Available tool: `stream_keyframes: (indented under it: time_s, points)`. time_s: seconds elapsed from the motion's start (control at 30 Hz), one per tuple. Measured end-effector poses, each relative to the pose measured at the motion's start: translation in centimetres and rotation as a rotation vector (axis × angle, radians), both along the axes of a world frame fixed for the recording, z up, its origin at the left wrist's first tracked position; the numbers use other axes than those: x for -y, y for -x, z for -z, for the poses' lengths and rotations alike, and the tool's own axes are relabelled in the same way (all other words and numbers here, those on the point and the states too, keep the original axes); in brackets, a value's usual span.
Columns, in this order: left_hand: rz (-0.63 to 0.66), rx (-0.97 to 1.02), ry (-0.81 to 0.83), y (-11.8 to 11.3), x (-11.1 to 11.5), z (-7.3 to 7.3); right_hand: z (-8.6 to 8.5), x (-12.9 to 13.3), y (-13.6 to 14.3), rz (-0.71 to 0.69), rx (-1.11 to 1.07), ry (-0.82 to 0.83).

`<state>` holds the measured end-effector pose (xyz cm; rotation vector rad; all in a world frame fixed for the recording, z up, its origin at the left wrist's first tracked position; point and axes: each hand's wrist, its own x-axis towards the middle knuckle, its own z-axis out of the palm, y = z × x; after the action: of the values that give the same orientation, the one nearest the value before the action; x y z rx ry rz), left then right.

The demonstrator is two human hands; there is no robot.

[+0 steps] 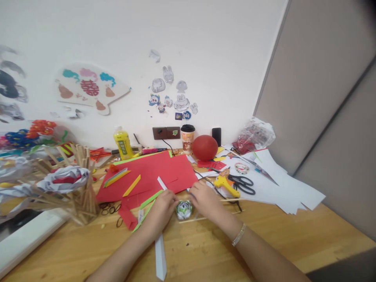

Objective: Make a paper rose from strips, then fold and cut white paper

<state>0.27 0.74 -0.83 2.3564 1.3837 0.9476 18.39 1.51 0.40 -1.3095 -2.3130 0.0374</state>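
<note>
A small rosette of folded white and green paper [184, 210] lies on the wooden table between my hands. My left hand [165, 205] is at its left edge, fingers curled and pressed together. Whatever they pinch is hidden. Under that hand runs a folded white paper strip [160, 256], its lower end pointing towards me. My right hand [205, 199], with a bracelet at the wrist, bends its fingers by the rosette's upper right side; I cannot make out what is in them. Thin wooden sticks [194, 220] lie below and beside this hand. Green strips [151, 199] lie left of my left hand.
Red paper sheets [179, 166] spread behind my hands. Black-handled scissors [246, 185], a yellow glue gun [225, 184] and white sheets [282, 188] lie right. Behind stand a red balloon [205, 147], cup [188, 138] and yellow bottle [122, 144]. A stick-filled container [85, 199] stands left.
</note>
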Motion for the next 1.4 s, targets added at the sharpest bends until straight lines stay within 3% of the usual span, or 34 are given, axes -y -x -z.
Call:
stream_keyframes:
  time_s: [0.17, 0.4, 0.6, 0.8, 1.0, 1.1, 1.23, 1.4]
  points:
    - [-0.044, 0.050, -0.077, -0.1, 0.1, -0.7, 0.5, 0.4, 0.8, -0.043, -0.288, 0.222]
    - [-0.074, 0.071, -0.382, 0.0, 0.9, -1.3, 1.6, 0.0, 1.4, -0.189, -0.688, 0.479]
    - [-0.115, 0.112, -0.420, 0.2, 0.9, -1.1, 1.5, 0.4, 2.0, -0.393, -1.180, 0.966]
    - [-0.111, 0.133, -0.407, 0.3, 0.6, -1.0, 1.3, 0.4, 2.1, -0.390, -1.356, 1.009]
    - [0.010, 0.173, -0.283, 0.4, 0.3, -1.6, 1.2, 0.4, 1.8, -0.370, -1.289, 0.967]
    - [-0.004, 0.210, -0.242, 0.5, 0.1, -1.8, 1.0, 0.3, 1.5, -0.345, -1.242, 0.947]
    - [-0.045, 0.151, -0.440, 0.6, 0.3, -1.8, 0.9, 0.3, 1.5, -0.342, -1.243, 0.937]
    - [-0.040, -0.059, -0.750, 0.7, 0.8, -1.6, 1.2, 0.4, 1.7, -0.383, -1.257, 0.922]
